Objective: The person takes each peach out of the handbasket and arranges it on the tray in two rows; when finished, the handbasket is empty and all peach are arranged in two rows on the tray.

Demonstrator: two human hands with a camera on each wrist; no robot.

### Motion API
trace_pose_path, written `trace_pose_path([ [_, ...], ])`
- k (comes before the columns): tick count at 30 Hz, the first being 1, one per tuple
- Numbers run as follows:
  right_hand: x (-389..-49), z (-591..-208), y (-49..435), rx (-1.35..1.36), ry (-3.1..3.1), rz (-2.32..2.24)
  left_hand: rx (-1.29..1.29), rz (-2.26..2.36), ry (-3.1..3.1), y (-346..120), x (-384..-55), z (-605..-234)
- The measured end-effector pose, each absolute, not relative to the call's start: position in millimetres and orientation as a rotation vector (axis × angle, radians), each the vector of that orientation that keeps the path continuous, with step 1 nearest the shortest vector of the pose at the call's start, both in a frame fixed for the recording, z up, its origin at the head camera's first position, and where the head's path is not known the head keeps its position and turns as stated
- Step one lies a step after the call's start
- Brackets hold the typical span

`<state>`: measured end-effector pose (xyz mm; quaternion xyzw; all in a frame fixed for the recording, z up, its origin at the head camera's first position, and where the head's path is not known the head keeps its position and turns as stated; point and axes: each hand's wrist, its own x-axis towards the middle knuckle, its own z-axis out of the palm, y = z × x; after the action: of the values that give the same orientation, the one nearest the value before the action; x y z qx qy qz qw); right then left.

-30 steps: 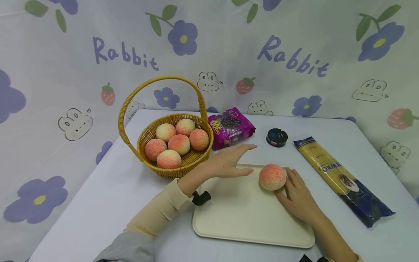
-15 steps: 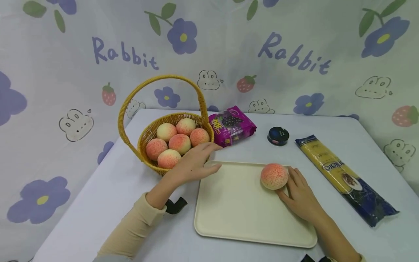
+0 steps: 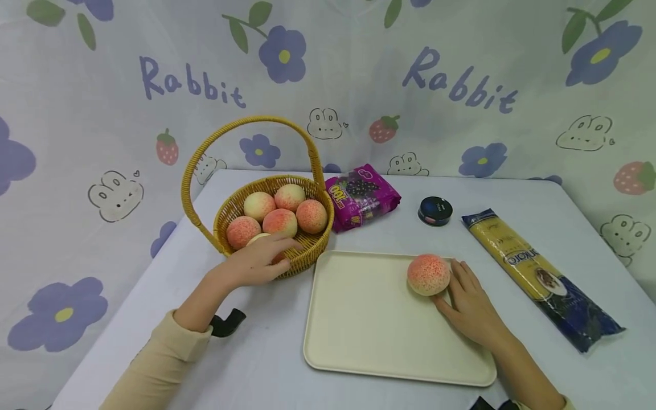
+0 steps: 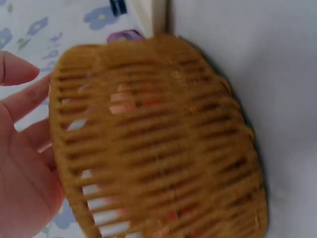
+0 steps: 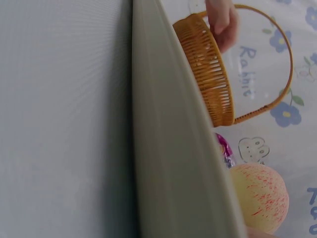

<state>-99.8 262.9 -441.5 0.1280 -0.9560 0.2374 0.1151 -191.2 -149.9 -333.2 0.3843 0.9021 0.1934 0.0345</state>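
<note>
Loosely, the left hand is reaching over the front peach in the basket, thumb and fingers parted, while the right hand is resting relaxed fingers against a round peach in the far right corner of the tray, whose long axis is running left to right.

Basket under the left hand: golden-brown weave.
Peaches by the left hand: cream, speckled coral-red.
Lone peach at the right hand: coral-red speckles over pale yellow.
Tray between the hands: plain cream.
Grape packet beyond the left hand: magenta, yellow lettering.
Long packet right of the right hand: gold and navy.
Backdrop beyond both: white, violet-blue flowers, red strawberries, outlined rabbits.
</note>
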Motion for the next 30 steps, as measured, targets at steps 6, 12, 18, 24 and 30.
trace_pose_path([
  [6,-99.7,-443.0,263.0,0.382,-2.801,0.688,1.258,0.470,2.742,-174.1,-197.4,-323.2],
  [12,-100.6,-445.3,264.3,0.392,-2.793,0.671,1.271,0.288,2.741,-192.4,-202.0,-314.8],
  [18,-102.3,-443.4,265.5,0.408,-2.783,0.663,1.147,0.232,2.702,-195.5,-210.1,-306.6],
  [24,-100.8,-442.1,264.9,0.413,-2.796,0.648,1.348,-0.157,2.667,-188.2,-214.3,-304.3],
  [30,-98.8,-440.9,263.6,0.399,-2.813,0.650,1.491,-0.342,2.705,-186.2,-225.3,-311.8],
])
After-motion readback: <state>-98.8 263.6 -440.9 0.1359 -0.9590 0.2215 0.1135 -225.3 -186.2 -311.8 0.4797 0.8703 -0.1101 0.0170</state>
